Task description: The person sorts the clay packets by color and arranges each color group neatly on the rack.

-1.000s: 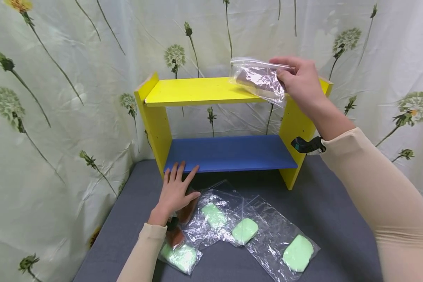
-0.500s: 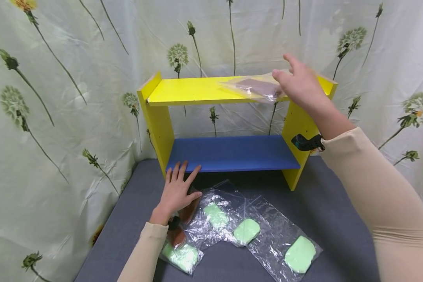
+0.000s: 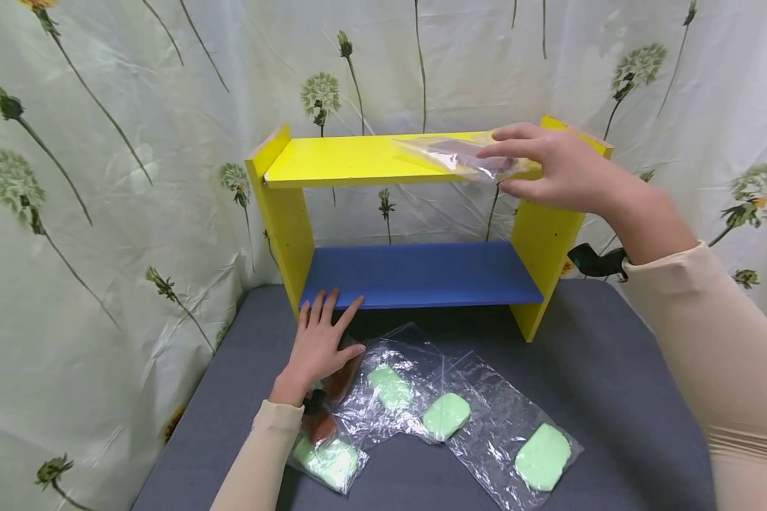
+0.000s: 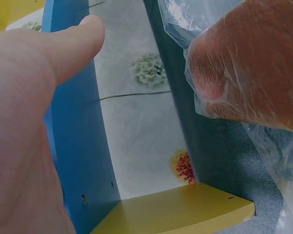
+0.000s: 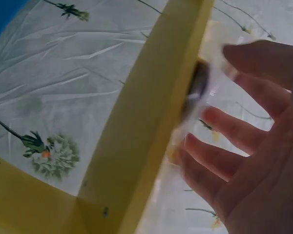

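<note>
On the yellow top shelf (image 3: pixel 351 157) lies a clear zip bag (image 3: pixel 434 152) with a flat mauve-grey piece in it, its front edge hanging a little over the board. My right hand (image 3: pixel 565 170) is at the bag's right end, fingers apart and loosely bent, fingertips right at the plastic. In the right wrist view the fingers (image 5: pixel 234 131) are spread beside the bag. My left hand (image 3: pixel 319 351) has its fingers spread, fingertips at the front edge of the blue lower shelf (image 3: pixel 422 273). Beneath it, partly hidden, is a bagged reddish-brown piece (image 4: pixel 254 68).
Several clear bags with pale green pieces (image 3: pixel 542 458) overlap on the dark grey cloth (image 3: pixel 626 397) in front of the shelf unit. Another reddish-brown piece (image 3: pixel 319 428) lies by the left wrist. A flower-printed curtain (image 3: pixel 102 284) hangs behind and at the left.
My right hand has let go of the zip bag, which now lies on the top shelf instead of hanging from the fingers. The hand has lowered beside it. My left hand stays put.
</note>
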The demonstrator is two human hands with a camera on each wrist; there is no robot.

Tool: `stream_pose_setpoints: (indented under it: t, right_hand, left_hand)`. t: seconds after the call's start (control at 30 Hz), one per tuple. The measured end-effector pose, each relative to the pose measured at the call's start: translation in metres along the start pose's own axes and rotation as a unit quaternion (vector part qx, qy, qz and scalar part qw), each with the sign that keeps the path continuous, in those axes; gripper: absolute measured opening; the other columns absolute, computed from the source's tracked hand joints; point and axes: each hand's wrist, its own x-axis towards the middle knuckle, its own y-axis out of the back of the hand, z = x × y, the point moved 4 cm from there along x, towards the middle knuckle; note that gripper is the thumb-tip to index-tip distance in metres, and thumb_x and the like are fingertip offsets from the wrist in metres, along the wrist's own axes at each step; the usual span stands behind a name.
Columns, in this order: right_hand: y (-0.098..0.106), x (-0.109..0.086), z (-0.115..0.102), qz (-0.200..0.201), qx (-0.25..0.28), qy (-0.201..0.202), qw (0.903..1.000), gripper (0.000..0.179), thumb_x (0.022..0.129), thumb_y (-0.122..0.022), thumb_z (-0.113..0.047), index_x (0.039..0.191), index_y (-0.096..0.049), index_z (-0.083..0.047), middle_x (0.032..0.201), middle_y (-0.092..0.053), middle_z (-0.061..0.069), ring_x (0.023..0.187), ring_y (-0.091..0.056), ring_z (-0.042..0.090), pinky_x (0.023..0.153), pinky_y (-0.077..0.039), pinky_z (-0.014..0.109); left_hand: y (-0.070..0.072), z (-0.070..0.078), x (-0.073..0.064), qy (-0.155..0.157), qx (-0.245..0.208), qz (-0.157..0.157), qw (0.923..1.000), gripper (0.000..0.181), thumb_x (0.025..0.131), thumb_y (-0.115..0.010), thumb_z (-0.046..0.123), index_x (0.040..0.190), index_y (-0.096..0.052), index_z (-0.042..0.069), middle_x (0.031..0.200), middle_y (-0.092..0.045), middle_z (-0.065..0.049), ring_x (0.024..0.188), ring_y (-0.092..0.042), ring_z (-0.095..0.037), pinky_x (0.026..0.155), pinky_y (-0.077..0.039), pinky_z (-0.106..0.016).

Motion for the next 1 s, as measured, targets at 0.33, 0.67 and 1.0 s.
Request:
stream_pose_setpoints:
  t: [0.33,0.67,1.0]
  right_hand:
    - [-0.021,0.012,-0.003,0.048,-0.016,0.004,0.9987,0.034,0.097,-0.068,-0.014,0.131,-0.07,-0.018,0.123,-0.066,0.008,0.102,-0.056,0.027,0.077,-0.043,0.039]
    - [-0.036,0.036,-0.012,0.052,-0.048,-0.043,0.9966,0.038,0.102,-0.06,-0.028,0.139,-0.064,-0.019,0.125,-0.066,0.013,0.103,-0.059,0.031,0.083,-0.046,0.045]
    - [-0.056,0.041,-0.012,0.033,-0.11,-0.053,0.992,0.05,0.105,-0.051,-0.036,0.152,-0.048,-0.017,0.149,-0.049,0.015,0.136,-0.042,0.041,0.111,-0.029,0.059]
  left_hand:
    - [-0.002,0.001,-0.001,0.0,0.002,-0.015,0.9999,0.094,0.091,-0.062,0.064,0.163,-0.009,0.037,0.167,-0.005,-0.015,0.152,-0.001,-0.039,0.118,-0.001,-0.062]
    - [0.001,0.0,0.0,0.006,0.001,-0.014,0.9999,0.092,0.091,-0.061,0.064,0.163,-0.009,0.038,0.167,-0.006,-0.015,0.152,-0.001,-0.039,0.118,0.0,-0.061]
    - [0.0,-0.001,-0.001,0.006,0.004,-0.014,0.9999,0.093,0.091,-0.061,0.064,0.162,-0.008,0.038,0.167,-0.006,-0.014,0.152,-0.002,-0.038,0.118,-0.001,-0.061]
